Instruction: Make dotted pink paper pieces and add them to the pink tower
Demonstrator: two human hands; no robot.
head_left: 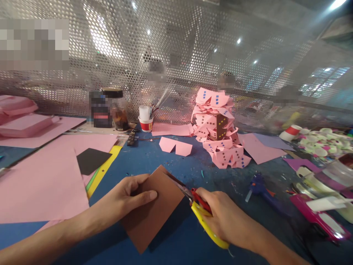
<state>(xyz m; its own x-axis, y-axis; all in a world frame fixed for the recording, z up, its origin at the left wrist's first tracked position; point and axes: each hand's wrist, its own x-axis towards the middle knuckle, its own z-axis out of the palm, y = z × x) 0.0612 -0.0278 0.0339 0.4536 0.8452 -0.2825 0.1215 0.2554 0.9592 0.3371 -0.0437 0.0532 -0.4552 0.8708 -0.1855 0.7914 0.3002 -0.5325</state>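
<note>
Between thumb and fingers, my left hand grips a brown sheet of paper tilted above the blue table. My right hand is closed around the yellow and red handles of a pair of scissors. The scissor blades lie along the sheet's upper right edge, and a narrow brown strip shows beside them. Behind the hands lies a folded pink paper cutout with a notch in its middle. To its right rises a pile of pink paper pieces dotted with small blue and brown squares.
Large pink sheets cover the left side, with a black piece on top. At right lie a blue glue gun and a magenta toy car. A paper cup and a jar stand before a perforated metal screen.
</note>
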